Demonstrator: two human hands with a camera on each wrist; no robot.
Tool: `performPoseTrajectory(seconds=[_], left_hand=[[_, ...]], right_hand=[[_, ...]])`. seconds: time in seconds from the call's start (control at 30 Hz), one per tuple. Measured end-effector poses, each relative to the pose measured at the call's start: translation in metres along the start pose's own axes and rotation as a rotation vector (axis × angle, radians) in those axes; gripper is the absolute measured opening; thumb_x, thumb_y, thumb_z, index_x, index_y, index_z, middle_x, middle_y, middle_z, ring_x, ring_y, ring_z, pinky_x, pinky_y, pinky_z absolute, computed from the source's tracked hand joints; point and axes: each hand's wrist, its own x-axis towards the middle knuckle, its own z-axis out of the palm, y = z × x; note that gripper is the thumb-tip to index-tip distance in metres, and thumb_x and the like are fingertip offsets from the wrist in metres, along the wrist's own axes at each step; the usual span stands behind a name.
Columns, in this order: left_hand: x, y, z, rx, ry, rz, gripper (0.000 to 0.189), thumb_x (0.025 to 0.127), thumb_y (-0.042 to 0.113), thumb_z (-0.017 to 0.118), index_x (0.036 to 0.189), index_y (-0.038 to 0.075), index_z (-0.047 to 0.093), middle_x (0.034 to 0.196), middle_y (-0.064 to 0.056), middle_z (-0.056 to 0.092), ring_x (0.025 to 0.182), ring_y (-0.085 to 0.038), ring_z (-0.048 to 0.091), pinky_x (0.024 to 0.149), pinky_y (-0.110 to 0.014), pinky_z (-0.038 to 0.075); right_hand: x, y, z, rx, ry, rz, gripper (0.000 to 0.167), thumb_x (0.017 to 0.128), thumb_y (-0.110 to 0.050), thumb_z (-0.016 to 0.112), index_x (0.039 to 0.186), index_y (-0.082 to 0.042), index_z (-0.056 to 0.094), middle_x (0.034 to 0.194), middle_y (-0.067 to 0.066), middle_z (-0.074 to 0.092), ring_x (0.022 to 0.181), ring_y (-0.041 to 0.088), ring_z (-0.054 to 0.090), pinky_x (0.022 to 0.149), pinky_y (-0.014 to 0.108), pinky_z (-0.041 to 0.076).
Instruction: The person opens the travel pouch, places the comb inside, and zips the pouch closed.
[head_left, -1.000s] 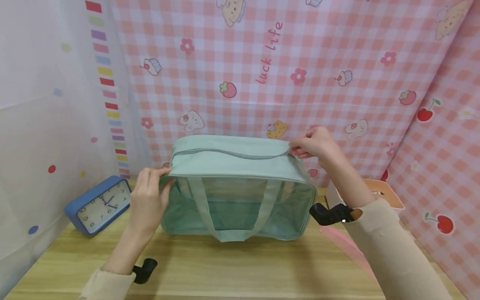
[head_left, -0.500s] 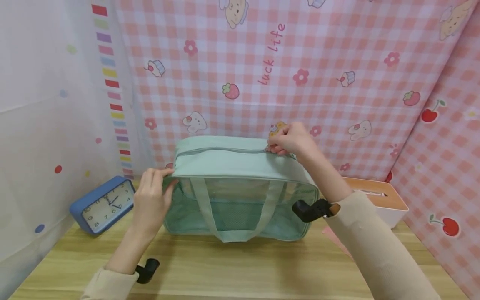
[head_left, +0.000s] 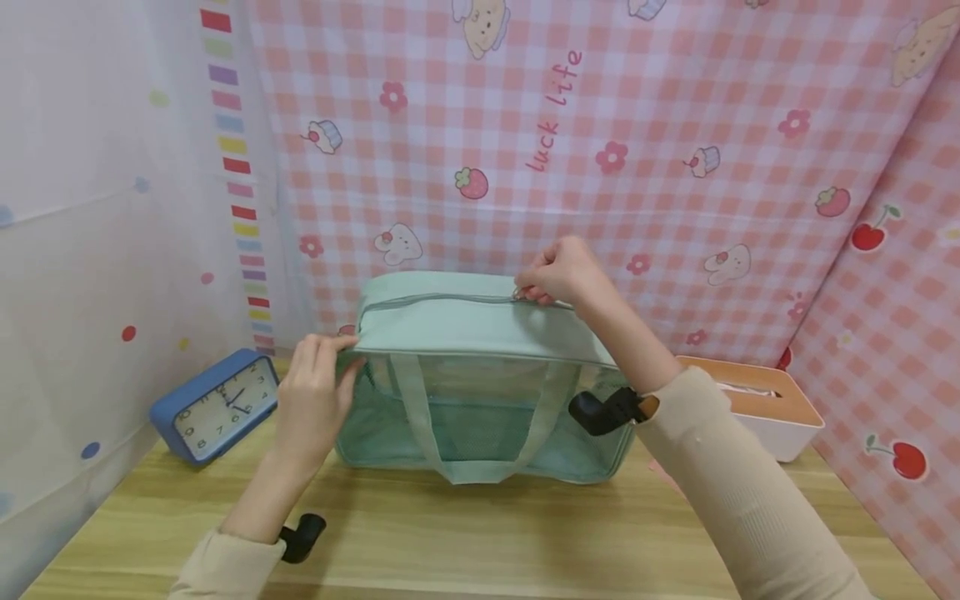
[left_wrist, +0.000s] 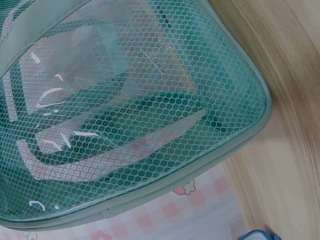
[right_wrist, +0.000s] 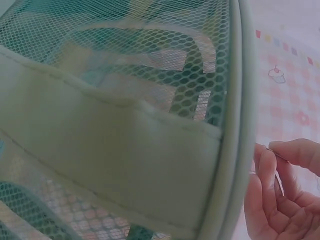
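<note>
A mint-green bag (head_left: 480,329) with mesh sides and a clear front stands upright on the wooden table (head_left: 480,533), its carry strap (head_left: 420,417) hanging down the front. My left hand (head_left: 347,357) pinches the bag's top left corner. My right hand (head_left: 527,292) pinches the zipper pull (head_left: 517,293) on the top panel, a little right of the middle. In the right wrist view the fingers (right_wrist: 280,200) curl next to the bag's edge (right_wrist: 230,125). The left wrist view shows only the bag's mesh (left_wrist: 125,110) and the table (left_wrist: 280,75).
A blue alarm clock (head_left: 213,404) leans at the table's back left. A white tissue box (head_left: 757,404) with a wooden lid sits at the right, behind my right forearm. Pink checked cloth hangs close behind the bag and along the right side.
My right hand has drawn the zipper pull leftward along the bag's top, from the right end to just past the middle. The left hand keeps its hold on the corner.
</note>
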Motion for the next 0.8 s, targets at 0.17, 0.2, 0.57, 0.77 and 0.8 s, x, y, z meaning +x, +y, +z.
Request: performPoseTrajectory(seconds=[0.17, 0.2, 0.57, 0.77, 0.8], left_hand=[[0.001, 0.001, 0.002, -0.001, -0.003, 0.0, 0.031, 0.067, -0.006, 0.075, 0.094, -0.003, 0.06, 0.081, -0.015, 0.055, 0.073, -0.027, 0.054, 0.053, -0.036, 0.051], [0.001, 0.001, 0.002, -0.001, -0.002, 0.002, 0.031, 0.067, -0.006, 0.075, 0.094, -0.003, 0.06, 0.081, -0.015, 0.055, 0.072, -0.027, 0.054, 0.053, -0.036, 0.051], [0.001, 0.0, 0.001, 0.011, 0.02, 0.031, 0.031, 0.066, -0.005, 0.076, 0.092, -0.003, 0.06, 0.08, -0.015, 0.055, 0.071, -0.027, 0.055, 0.048, -0.036, 0.05], [-0.001, -0.001, 0.002, 0.001, 0.021, 0.027, 0.031, 0.066, -0.006, 0.076, 0.092, -0.004, 0.06, 0.079, -0.015, 0.054, 0.071, -0.027, 0.054, 0.048, -0.035, 0.05], [-0.001, -0.001, 0.002, 0.003, 0.015, 0.024, 0.03, 0.067, -0.005, 0.075, 0.092, -0.004, 0.059, 0.079, -0.015, 0.054, 0.071, -0.026, 0.054, 0.049, -0.035, 0.05]], right_hand=[[-0.001, -0.002, -0.002, -0.066, 0.039, -0.028, 0.013, 0.078, -0.011, 0.067, 0.075, 0.001, 0.071, 0.059, 0.002, 0.065, 0.052, 0.009, 0.059, 0.054, 0.022, 0.052], [-0.002, -0.003, -0.002, -0.074, 0.046, -0.029, 0.013, 0.078, -0.012, 0.068, 0.075, 0.001, 0.071, 0.059, 0.002, 0.065, 0.051, 0.009, 0.059, 0.055, 0.022, 0.052], [-0.003, -0.012, 0.005, -0.037, 0.079, 0.01, 0.013, 0.076, -0.012, 0.068, 0.073, 0.001, 0.07, 0.06, 0.003, 0.066, 0.054, 0.01, 0.061, 0.056, 0.023, 0.054], [-0.003, -0.018, 0.014, -0.025, 0.056, -0.013, 0.017, 0.077, -0.011, 0.066, 0.063, -0.003, 0.066, 0.059, 0.004, 0.066, 0.054, 0.011, 0.061, 0.054, 0.021, 0.052], [-0.002, -0.019, 0.016, -0.023, 0.055, -0.015, 0.017, 0.077, -0.011, 0.066, 0.062, -0.003, 0.065, 0.059, 0.004, 0.066, 0.054, 0.011, 0.06, 0.053, 0.021, 0.052]])
